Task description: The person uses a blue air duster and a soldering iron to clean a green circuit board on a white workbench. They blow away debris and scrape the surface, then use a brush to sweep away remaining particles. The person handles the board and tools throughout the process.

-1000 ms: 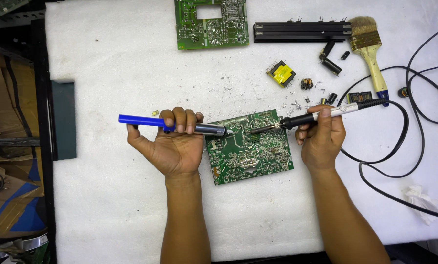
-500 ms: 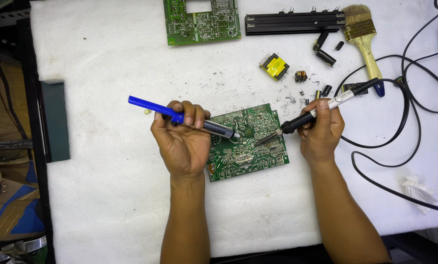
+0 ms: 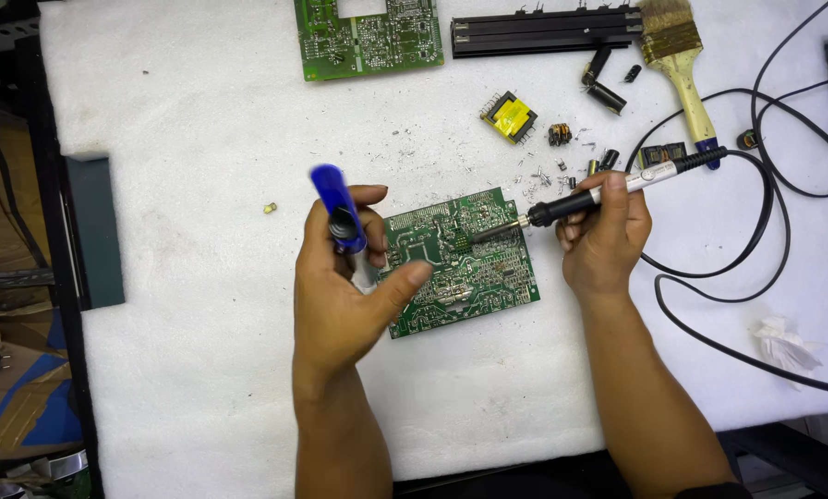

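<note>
Since half a second ago the left hand point(image 3: 340, 296) has swung the blue desoldering pump point(image 3: 338, 211) from lying nearly flat to standing almost upright, plunger end toward the camera. Fingers are wrapped tight round its barrel and the thumb sticks out over the left edge of the green circuit board point(image 3: 455, 263). Can't really see the pump's nozzle, it's hidden behind the hand, so no idea if it touches the board.

Right hand point(image 3: 603, 242) barely shifted. It's closed in a pen-style grip on the soldering iron point(image 3: 598, 194), black grip and pale handle, with the metal tip down on the upper middle of the board. Its black cable point(image 3: 755, 231) loops off to the right.

Board sits solder side up, slightly tilted, on the white foam mat point(image 3: 183, 351), right between both hands.

Other stuff up top: a second green circuit board point(image 3: 368, 39) with a cutout, a black heatsink bar point(image 3: 543, 30), a paintbrush point(image 3: 677, 55), a yellow-taped transformer point(image 3: 509, 115), a few loose black capacitors point(image 3: 603, 92), and bits of clipped leads scattered above the board. Crumpled tissue point(image 3: 783, 342) at the far right.
</note>
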